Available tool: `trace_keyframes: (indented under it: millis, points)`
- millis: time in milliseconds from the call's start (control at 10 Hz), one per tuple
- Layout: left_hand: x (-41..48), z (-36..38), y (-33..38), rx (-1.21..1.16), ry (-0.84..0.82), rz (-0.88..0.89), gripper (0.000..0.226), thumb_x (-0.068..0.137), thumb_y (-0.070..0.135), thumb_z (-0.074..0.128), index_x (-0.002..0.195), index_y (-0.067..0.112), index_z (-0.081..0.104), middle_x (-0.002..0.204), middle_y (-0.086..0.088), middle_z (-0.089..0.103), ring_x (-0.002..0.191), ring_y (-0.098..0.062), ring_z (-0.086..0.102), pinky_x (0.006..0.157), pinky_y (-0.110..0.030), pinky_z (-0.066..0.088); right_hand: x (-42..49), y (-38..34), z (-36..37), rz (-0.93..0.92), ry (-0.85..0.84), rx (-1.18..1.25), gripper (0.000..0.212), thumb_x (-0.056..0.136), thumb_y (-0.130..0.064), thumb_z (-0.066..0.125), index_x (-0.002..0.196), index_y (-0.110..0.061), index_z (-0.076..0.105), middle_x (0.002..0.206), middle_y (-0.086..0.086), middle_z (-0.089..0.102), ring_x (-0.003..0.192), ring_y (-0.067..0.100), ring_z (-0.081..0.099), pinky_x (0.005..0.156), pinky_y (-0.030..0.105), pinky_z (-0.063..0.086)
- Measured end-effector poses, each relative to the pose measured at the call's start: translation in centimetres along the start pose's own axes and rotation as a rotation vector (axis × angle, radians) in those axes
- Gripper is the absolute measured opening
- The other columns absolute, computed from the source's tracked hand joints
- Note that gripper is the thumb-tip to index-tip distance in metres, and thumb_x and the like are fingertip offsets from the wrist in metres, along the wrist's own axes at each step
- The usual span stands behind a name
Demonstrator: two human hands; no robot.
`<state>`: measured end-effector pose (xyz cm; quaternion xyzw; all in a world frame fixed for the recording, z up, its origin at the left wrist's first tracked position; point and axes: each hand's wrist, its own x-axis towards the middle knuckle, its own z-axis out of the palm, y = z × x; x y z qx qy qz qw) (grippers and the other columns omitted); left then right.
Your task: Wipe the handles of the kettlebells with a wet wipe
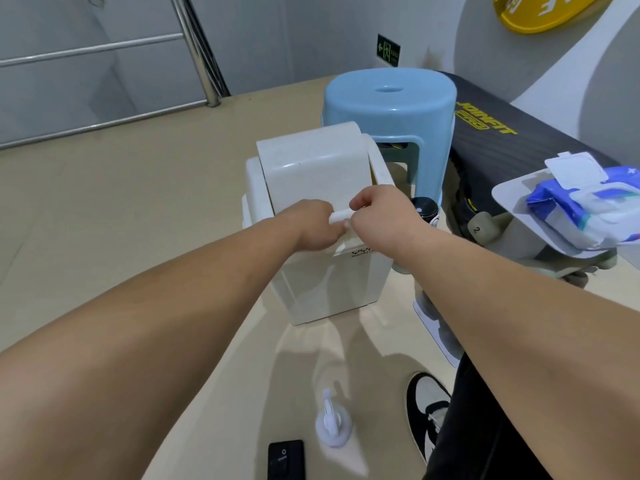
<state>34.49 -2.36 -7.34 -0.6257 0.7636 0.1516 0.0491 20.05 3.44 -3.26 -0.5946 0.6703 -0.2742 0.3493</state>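
Both of my hands meet over a white swing-lid bin (311, 282) on the floor. My left hand (317, 225) and my right hand (379, 213) each pinch an end of a rolled white wet wipe (341, 215) held just above the bin's front edge. The swing lid (311, 161) is tilted up behind the hands. At the right, a blue pack of wet wipes (588, 206) with its flap open lies on a white board. Beneath that board a grey kettlebell (483, 226) marked 2 peeks out, mostly hidden.
A light blue plastic stool (389, 105) stands behind the bin. A black Joinfit mat (491, 133) lies at the right by the wall. On the floor near me are a white pump bottle (332, 424), a black phone (285, 459) and my shoe (424, 407). Steel railings stand at the far left.
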Motion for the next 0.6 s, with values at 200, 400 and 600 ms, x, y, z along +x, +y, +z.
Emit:
trace_keyframes:
  millis: [200, 400, 600]
  points:
    - [0.0, -2.8, 0.3, 0.170, 0.509, 0.079, 0.030, 0.095, 0.033, 0.050, 0.117, 0.018, 0.066, 0.122, -0.004, 0.063, 0.118, -0.029, 0.053, 0.088, -0.041, 0.051, 0.1, -0.2, 0.1, -0.002, 0.024, 0.032, 0.040, 0.089, -0.004, 0.048, 0.124, -0.012, 0.064, 0.115, 0.006, 0.063, 0.101, 0.027, 0.062, 0.081, 0.035, 0.055]
    - [2.0, -1.7, -1.2, 0.214, 0.299, -0.012, 0.064, 0.093, 0.045, 0.050, 0.142, 0.006, 0.042, 0.158, -0.013, 0.032, 0.147, -0.032, 0.027, 0.116, -0.047, 0.031, 0.5, 0.2, 0.0, 0.008, 0.039, 0.049, 0.037, 0.087, -0.004, 0.048, 0.118, -0.013, 0.065, 0.108, 0.004, 0.061, 0.096, 0.026, 0.059, 0.074, 0.029, 0.049]
    - [1.6, -3.0, -0.4, 0.214, 0.287, -0.019, 0.051, 0.090, 0.042, 0.054, 0.129, 0.009, 0.051, 0.137, -0.010, 0.046, 0.135, -0.031, 0.038, 0.106, -0.045, 0.040, 0.4, 0.7, -0.9, 0.039, 0.113, 0.051, 0.036, 0.086, -0.005, 0.049, 0.117, -0.014, 0.064, 0.108, 0.005, 0.062, 0.092, 0.024, 0.057, 0.070, 0.028, 0.046]
